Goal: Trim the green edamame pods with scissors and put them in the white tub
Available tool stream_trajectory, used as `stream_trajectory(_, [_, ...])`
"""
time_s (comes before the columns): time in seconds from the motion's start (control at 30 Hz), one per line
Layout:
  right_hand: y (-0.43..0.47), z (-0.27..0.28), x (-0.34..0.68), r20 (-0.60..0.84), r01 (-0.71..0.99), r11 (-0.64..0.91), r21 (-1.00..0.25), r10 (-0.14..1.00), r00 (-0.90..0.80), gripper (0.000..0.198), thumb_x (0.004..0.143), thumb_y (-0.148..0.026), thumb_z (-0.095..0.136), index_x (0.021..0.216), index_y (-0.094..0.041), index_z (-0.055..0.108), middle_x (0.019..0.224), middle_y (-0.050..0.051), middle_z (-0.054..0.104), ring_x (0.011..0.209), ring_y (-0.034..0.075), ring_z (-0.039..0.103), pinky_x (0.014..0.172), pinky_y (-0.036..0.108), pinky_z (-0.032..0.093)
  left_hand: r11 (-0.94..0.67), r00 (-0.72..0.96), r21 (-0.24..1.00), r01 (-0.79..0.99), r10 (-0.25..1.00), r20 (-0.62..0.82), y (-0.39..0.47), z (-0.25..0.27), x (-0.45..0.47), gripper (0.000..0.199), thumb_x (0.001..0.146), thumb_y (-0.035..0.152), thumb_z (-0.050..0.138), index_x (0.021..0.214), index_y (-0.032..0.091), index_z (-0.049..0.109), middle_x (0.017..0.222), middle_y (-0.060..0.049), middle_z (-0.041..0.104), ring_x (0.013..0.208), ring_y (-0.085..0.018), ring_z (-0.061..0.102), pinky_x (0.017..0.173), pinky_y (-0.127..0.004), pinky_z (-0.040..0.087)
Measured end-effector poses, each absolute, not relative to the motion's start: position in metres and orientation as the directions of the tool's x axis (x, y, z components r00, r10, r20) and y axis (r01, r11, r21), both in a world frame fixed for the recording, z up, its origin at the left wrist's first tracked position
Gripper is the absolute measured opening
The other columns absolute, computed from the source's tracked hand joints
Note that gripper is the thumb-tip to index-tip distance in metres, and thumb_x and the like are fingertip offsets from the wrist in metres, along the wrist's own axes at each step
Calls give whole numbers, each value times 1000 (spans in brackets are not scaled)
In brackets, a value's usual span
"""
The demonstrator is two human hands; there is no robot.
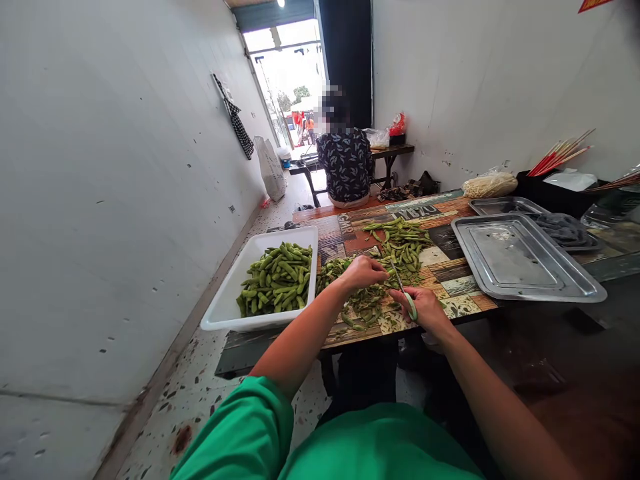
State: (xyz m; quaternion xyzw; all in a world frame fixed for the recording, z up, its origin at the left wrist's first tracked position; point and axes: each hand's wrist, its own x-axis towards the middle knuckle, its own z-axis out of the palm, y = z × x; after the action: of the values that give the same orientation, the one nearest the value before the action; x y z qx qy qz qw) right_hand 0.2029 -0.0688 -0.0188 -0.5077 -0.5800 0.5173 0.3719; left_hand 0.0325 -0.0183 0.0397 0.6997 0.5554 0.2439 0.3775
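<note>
My right hand point(425, 308) is closed around scissors point(413, 307) with pale green handles, their blades pointing up and away from me. Close to the blades, my left hand point(366, 272) is closed in a pinch; what lies between its fingertips is too small to make out. Under and around both hands, green edamame pods point(400, 233) and trimmings point(367, 303) are spread on the patchwork-patterned table point(463, 287). To the left stands a white plastic tub point(225, 300), with a heap of edamame pods point(280, 277) toward its right side.
Metal trays point(525, 257) overlap at the table's right, with a dark plastic bag point(560, 228) on one. Behind them are a bundle of pale sticks point(490, 183) and a black box point(545, 190). A seated person point(345, 163) faces away beyond the table.
</note>
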Motion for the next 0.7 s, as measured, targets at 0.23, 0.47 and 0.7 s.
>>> stream_trajectory(0.23, [-74, -24, 196, -239, 47, -235, -971, 948, -209, 42, 67, -60, 64, 73, -19, 56, 50, -3, 53, 40, 12, 51, 33, 21, 31, 266, 175, 952, -153, 955, -239, -18, 18, 40, 20, 60, 17, 76, 73, 10, 62, 58, 1, 58, 48, -5, 51, 48, -19, 39])
stream_trajectory(0.47, [-78, -22, 190, -248, -7, -255, -967, 946, -209, 45, 68, -61, 65, 74, -17, 55, 50, -3, 53, 43, 12, 54, 31, 20, 34, 190, 87, 961, -200, 980, -176, -28, 12, 50, 17, 62, 13, 73, 67, 10, 56, 55, 0, 60, 50, -9, 58, 54, -22, 47])
stream_trajectory(0.7, [-77, -22, 192, -204, 51, -198, -979, 956, -212, 43, 68, -59, 65, 70, -18, 54, 51, -4, 53, 42, 11, 52, 31, 18, 33, 38, -4, 996, 76, 999, -38, -30, 11, 51, 10, 61, 14, 67, 64, 12, 58, 48, 2, 56, 43, -7, 49, 45, -19, 36])
